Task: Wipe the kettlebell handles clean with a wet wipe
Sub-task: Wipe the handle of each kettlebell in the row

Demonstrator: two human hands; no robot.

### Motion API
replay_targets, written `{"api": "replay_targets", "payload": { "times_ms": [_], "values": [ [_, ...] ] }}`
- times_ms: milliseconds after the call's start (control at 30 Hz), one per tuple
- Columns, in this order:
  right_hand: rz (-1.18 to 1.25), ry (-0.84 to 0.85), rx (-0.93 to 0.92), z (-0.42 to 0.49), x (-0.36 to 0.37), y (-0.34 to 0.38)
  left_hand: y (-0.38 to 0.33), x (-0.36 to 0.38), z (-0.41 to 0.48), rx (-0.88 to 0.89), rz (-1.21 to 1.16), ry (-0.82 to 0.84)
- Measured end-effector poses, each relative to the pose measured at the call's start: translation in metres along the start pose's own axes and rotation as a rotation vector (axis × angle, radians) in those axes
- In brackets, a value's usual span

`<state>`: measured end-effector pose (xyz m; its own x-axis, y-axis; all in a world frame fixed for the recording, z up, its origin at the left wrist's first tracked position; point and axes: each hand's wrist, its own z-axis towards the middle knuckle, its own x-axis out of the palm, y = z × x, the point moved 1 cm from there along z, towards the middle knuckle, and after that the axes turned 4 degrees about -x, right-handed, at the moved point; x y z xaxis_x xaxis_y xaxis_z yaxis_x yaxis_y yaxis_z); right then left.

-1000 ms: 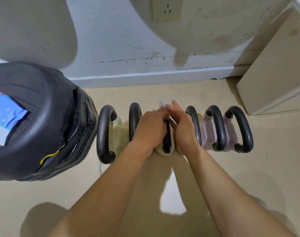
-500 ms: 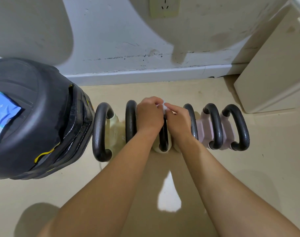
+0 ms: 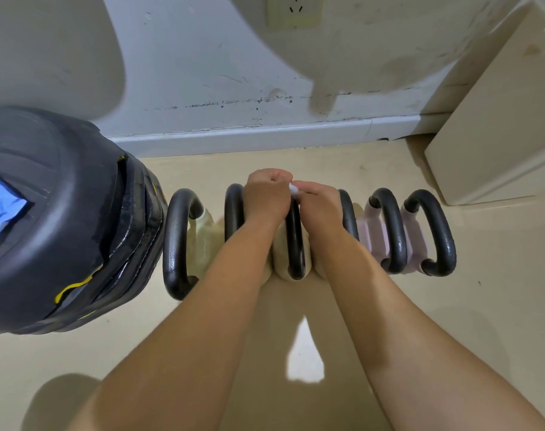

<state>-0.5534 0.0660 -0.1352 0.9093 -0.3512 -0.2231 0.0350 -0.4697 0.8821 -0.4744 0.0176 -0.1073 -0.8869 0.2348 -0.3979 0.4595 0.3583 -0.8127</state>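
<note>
Where our forearms reach out over the beige floor [image 3: 498, 306], we see the left hand [image 3: 266, 197] and right hand [image 3: 319, 202] curled side by side over the far end of the third handle [image 3: 295, 244] in a row of six black kettlebell handles [image 3: 392, 231], both pinching a small white wet wipe [image 3: 293, 188] that shows between them. A bulky black object [image 3: 63, 213] stands left of the row and a beige cabinet [image 3: 498, 135] right of it. Beyond run the grey baseboard [image 3: 265, 132] and a scuffed wall [image 3: 203, 57] with a socket [image 3: 294, 10].

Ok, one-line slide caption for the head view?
Left hand and right hand grip a white wipe over one kettlebell handle in a floor row.
</note>
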Motion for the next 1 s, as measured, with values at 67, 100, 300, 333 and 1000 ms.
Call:
{"api": "replay_targets", "payload": {
  "times_ms": [67,100,300,333,1000],
  "values": [
    [0.08,-0.151,-0.096,-0.021,0.0,0.0,0.007,-0.004,-0.021,0.053,-0.023,-0.047],
    [0.043,-0.177,-0.162,-0.035,0.0,-0.002,0.014,-0.003,-0.026,0.073,-0.022,-0.08],
    [0.104,0.043,-0.119,-0.017,0.008,-0.008,0.02,0.009,-0.009,-0.047,-0.154,0.081],
    [0.163,0.056,-0.091,-0.011,0.01,-0.005,0.019,0.01,0.001,-0.063,-0.109,0.113],
    [0.406,0.095,-0.173,-0.087,-0.004,-0.026,0.058,-0.001,-0.084,0.128,-0.095,-0.073]
  ]
}}
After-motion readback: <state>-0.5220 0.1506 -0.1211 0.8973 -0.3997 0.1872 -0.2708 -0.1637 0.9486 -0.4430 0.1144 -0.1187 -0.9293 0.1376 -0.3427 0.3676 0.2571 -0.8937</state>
